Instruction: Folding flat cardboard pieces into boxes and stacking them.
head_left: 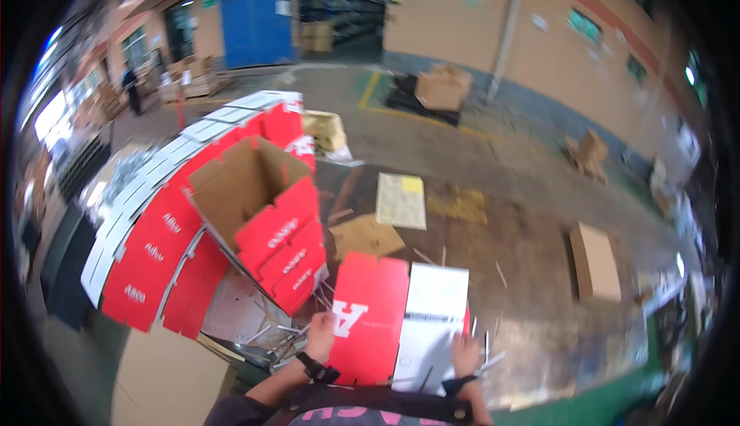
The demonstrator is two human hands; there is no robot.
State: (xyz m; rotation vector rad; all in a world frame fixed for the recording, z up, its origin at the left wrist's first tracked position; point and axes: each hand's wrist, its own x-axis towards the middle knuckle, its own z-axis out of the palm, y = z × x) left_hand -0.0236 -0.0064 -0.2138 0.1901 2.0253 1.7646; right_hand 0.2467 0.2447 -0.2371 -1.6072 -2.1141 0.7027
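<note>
In front of me lies a flat red-and-white cardboard carton blank (371, 314), its left part red with white lettering and its right part white. My left hand (321, 337) is closed on its left edge. My right hand (465, 355) is closed at its right edge, where a little red shows beside the white panel. The fingertips of both hands are partly hidden. To the left of the blank, an open red cardboard box (287, 233) with a brown inside stands tilted. Behind it runs a long row of red-and-white carton blanks (158, 250), packed closely together.
A loose brown cardboard piece (365, 236) and a printed sheet (401, 201) lie beyond the blank. Thin strips (266, 333) are scattered around the work surface. A brown box (594, 263) sits at the right. Farther off are another carton (443, 87) and a blue door (257, 14).
</note>
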